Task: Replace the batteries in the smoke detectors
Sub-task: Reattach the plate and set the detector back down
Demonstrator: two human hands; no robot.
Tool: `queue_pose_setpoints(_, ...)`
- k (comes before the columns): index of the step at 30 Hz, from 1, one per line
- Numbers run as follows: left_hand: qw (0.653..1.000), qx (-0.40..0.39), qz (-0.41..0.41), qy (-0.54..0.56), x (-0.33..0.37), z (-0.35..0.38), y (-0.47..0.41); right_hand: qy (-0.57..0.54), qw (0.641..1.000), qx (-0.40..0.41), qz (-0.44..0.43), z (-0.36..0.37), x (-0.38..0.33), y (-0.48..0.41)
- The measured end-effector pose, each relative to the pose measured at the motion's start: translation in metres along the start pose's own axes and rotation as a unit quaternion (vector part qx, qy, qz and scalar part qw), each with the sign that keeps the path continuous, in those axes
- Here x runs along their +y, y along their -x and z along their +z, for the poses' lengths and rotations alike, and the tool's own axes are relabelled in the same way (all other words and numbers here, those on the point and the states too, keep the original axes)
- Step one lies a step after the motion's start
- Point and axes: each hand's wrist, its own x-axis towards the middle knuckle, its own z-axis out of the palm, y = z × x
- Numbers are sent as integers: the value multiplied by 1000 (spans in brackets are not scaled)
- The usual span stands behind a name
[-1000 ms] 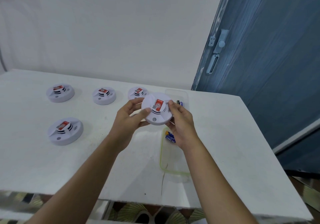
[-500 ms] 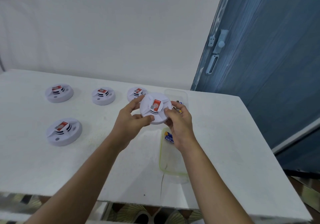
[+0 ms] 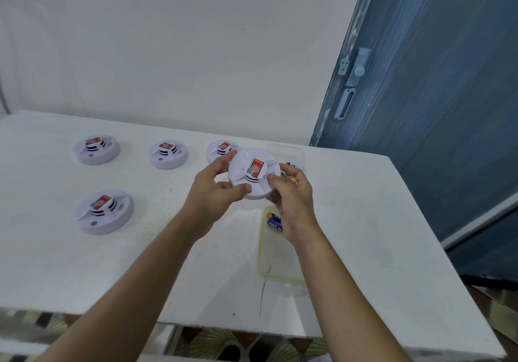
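At centre frame, noted held smoke detector, white, red label facing up, raised above tabletop. Found left hand gripping its left rim, thumb on the face; right hand gripping its right rim, fingers curled. Recorded back-row detectors at upper left and nearer detector at left, all resting on tabletop. Logged blue battery in green-rimmed container beneath right hand.

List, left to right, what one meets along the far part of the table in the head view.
far-left detector → middle detector → third detector → held detector → clear container
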Motion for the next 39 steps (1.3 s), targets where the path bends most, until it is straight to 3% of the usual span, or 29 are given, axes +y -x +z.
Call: queue_pose_setpoints(39,1000,-5,14,-19,-5,-7,2,5,1000,4,9,1,9,-8)
